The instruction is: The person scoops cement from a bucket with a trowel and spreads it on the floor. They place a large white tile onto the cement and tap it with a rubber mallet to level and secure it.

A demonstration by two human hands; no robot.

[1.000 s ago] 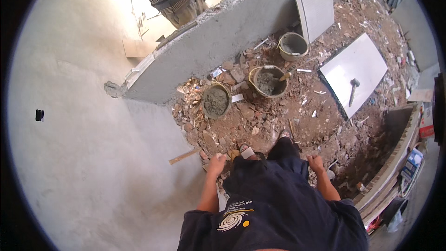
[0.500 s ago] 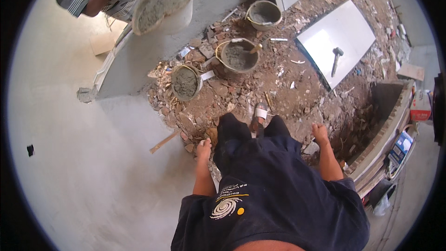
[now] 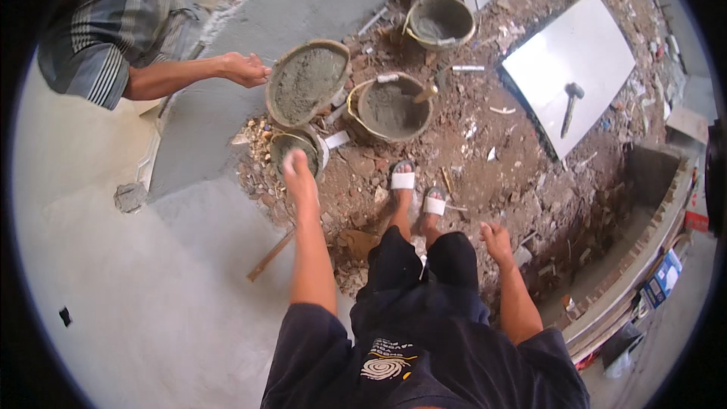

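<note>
Rubble (image 3: 522,174), a brown bed of broken brick and dirt, fills the middle of the view, and everything else sits on it or along its edge. Left of the rubble spreads a smooth grey cement floor (image 3: 136,295), and a raised grey screed strip (image 3: 303,7) runs along its upper left edge. On the rubble's upper right lies a large white rectangular tile (image 3: 598,53) with a dark-headed mallet (image 3: 569,106) resting on it. At the rubble's top stands a round grey bucket of mortar (image 3: 439,21); lower, near its centre, stands a second round mortar-filled bucket with a yellowish rim (image 3: 390,108). Just left of that, a co-worker in a striped shirt holds with one hand (image 3: 246,70) a shallow round pan heaped with grey mortar (image 3: 307,83), tilted at the rubble's left edge. Directly below the pan sits a small round mortar-crusted pan (image 3: 291,148). The person's left hand (image 3: 299,170) reaches out over this small pan's lower rim, fingers loosely together and holding nothing; whether it touches the rim cannot be told. The right hand (image 3: 496,241) hangs open and empty over the rubble's lower part, beside the person's white sandals (image 3: 416,191). A thin wooden stick (image 3: 270,255) lies at the rubble's lower left edge.
</note>
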